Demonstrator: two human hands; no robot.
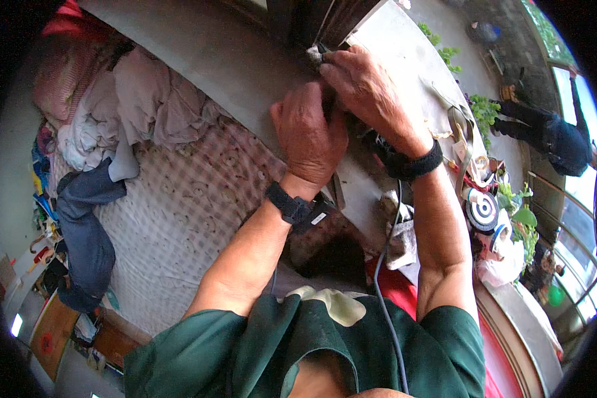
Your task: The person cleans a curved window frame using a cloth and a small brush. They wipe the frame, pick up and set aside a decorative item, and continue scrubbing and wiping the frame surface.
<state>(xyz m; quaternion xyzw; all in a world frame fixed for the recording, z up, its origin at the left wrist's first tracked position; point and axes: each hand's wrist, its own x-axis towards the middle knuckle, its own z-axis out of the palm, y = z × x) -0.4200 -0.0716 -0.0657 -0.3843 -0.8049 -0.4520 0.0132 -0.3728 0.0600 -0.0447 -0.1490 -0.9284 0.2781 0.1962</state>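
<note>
My right hand [365, 92], curled with its fingertips together, grips a small dark item beside a greyish-white lump [314, 55] at the lower end of a dark frame or post [336, 22]. What exactly the fingers hold is partly hidden. Just below and to the left, my left hand [308, 132] is bent with its back to the camera; its fingertips and anything in them are hidden. Both wrists wear black straps, the left one with a small black box [303, 214]. A grey cable [378, 278] runs down from near my right wrist.
A bed with a checked sheet [179, 199] lies at the left, with bedding and dark trousers [87, 239] on it. On the right a ledge holds a round brush-like item [481, 211], plastic bags and straps, beside plants. A person in dark clothes [552, 134] stands beyond.
</note>
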